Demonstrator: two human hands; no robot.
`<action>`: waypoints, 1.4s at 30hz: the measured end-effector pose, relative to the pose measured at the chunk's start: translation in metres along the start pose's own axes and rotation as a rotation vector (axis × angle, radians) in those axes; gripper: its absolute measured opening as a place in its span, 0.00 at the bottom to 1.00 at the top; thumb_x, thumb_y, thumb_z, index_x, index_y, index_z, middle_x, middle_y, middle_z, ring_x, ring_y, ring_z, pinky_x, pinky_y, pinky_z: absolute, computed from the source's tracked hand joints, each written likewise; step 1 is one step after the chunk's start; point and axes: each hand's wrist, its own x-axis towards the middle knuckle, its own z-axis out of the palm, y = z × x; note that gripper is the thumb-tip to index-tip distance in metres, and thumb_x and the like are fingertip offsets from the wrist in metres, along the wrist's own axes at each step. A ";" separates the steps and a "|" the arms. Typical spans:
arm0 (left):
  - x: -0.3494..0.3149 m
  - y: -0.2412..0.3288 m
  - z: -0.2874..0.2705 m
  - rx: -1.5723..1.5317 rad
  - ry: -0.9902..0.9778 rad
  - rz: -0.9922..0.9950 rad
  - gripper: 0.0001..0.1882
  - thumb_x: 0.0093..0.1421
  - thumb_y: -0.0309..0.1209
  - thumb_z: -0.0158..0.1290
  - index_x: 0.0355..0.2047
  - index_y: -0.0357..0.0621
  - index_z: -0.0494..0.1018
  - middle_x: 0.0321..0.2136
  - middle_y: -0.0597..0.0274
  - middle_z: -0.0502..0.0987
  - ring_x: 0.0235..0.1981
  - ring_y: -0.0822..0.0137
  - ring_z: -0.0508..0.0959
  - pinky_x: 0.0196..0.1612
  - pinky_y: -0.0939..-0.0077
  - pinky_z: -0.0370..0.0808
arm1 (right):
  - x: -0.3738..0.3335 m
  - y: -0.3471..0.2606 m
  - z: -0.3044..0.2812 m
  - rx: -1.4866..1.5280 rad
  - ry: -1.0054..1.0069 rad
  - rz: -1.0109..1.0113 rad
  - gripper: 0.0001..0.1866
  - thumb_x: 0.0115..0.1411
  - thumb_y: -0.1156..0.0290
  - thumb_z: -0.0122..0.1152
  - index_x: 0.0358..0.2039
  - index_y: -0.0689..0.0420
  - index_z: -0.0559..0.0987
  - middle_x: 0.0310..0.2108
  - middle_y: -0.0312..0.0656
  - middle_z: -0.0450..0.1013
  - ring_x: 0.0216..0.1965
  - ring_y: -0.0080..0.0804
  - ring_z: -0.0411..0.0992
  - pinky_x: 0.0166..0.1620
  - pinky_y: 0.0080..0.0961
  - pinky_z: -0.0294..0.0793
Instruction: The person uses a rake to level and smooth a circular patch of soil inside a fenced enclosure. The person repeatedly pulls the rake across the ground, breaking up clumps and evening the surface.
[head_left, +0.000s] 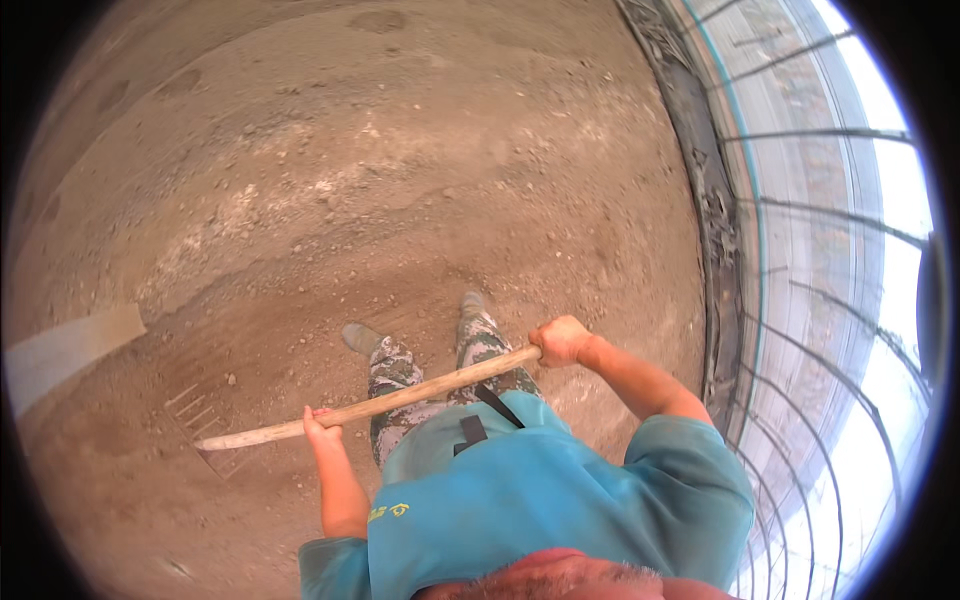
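Note:
A long wooden-handled rake (430, 388) slants across the front of my body, its far-left end lower toward the ground. My right hand (562, 341) is wrapped round the upper end of the handle, to the right of my legs. Farther down the handle, my left hand (322, 428) grips it with the fingers closed. Beyond that hand, the rake's metal tines (193, 405) show thinly against the brown soil. Whether they touch the soil or hang just over it, I cannot tell.
Dry, stony soil (400, 190) spreads ahead and to the left. My feet (472, 302) stand on it. A pale flat strip (80, 350) lies at the left. Along the right run a dark edging (712, 200) and a curved wall of plastic sheeting with metal hoops (815, 135).

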 end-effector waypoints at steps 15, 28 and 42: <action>-0.035 -0.136 0.099 0.451 -0.201 0.179 0.19 0.77 0.47 0.54 0.29 0.54 0.67 0.26 0.66 0.72 0.33 0.60 0.73 0.46 0.52 0.81 | -0.080 0.150 0.317 0.434 0.594 0.246 0.09 0.47 0.63 0.69 0.30 0.50 0.87 0.32 0.47 0.84 0.39 0.54 0.85 0.41 0.52 0.85; -0.136 -0.456 0.060 0.990 -0.261 0.279 0.16 0.80 0.42 0.53 0.35 0.49 0.69 0.27 0.63 0.73 0.32 0.60 0.74 0.44 0.55 0.80 | -0.255 0.145 0.699 1.049 0.284 0.605 0.14 0.49 0.62 0.72 0.37 0.50 0.89 0.38 0.48 0.85 0.44 0.52 0.85 0.48 0.48 0.85; -0.110 -0.634 0.143 1.610 -0.398 0.221 0.10 0.77 0.36 0.59 0.44 0.45 0.71 0.32 0.58 0.75 0.34 0.57 0.77 0.42 0.49 0.83 | -0.297 -0.034 0.742 1.569 0.113 0.993 0.19 0.49 0.57 0.75 0.42 0.50 0.90 0.45 0.48 0.87 0.48 0.52 0.85 0.54 0.46 0.85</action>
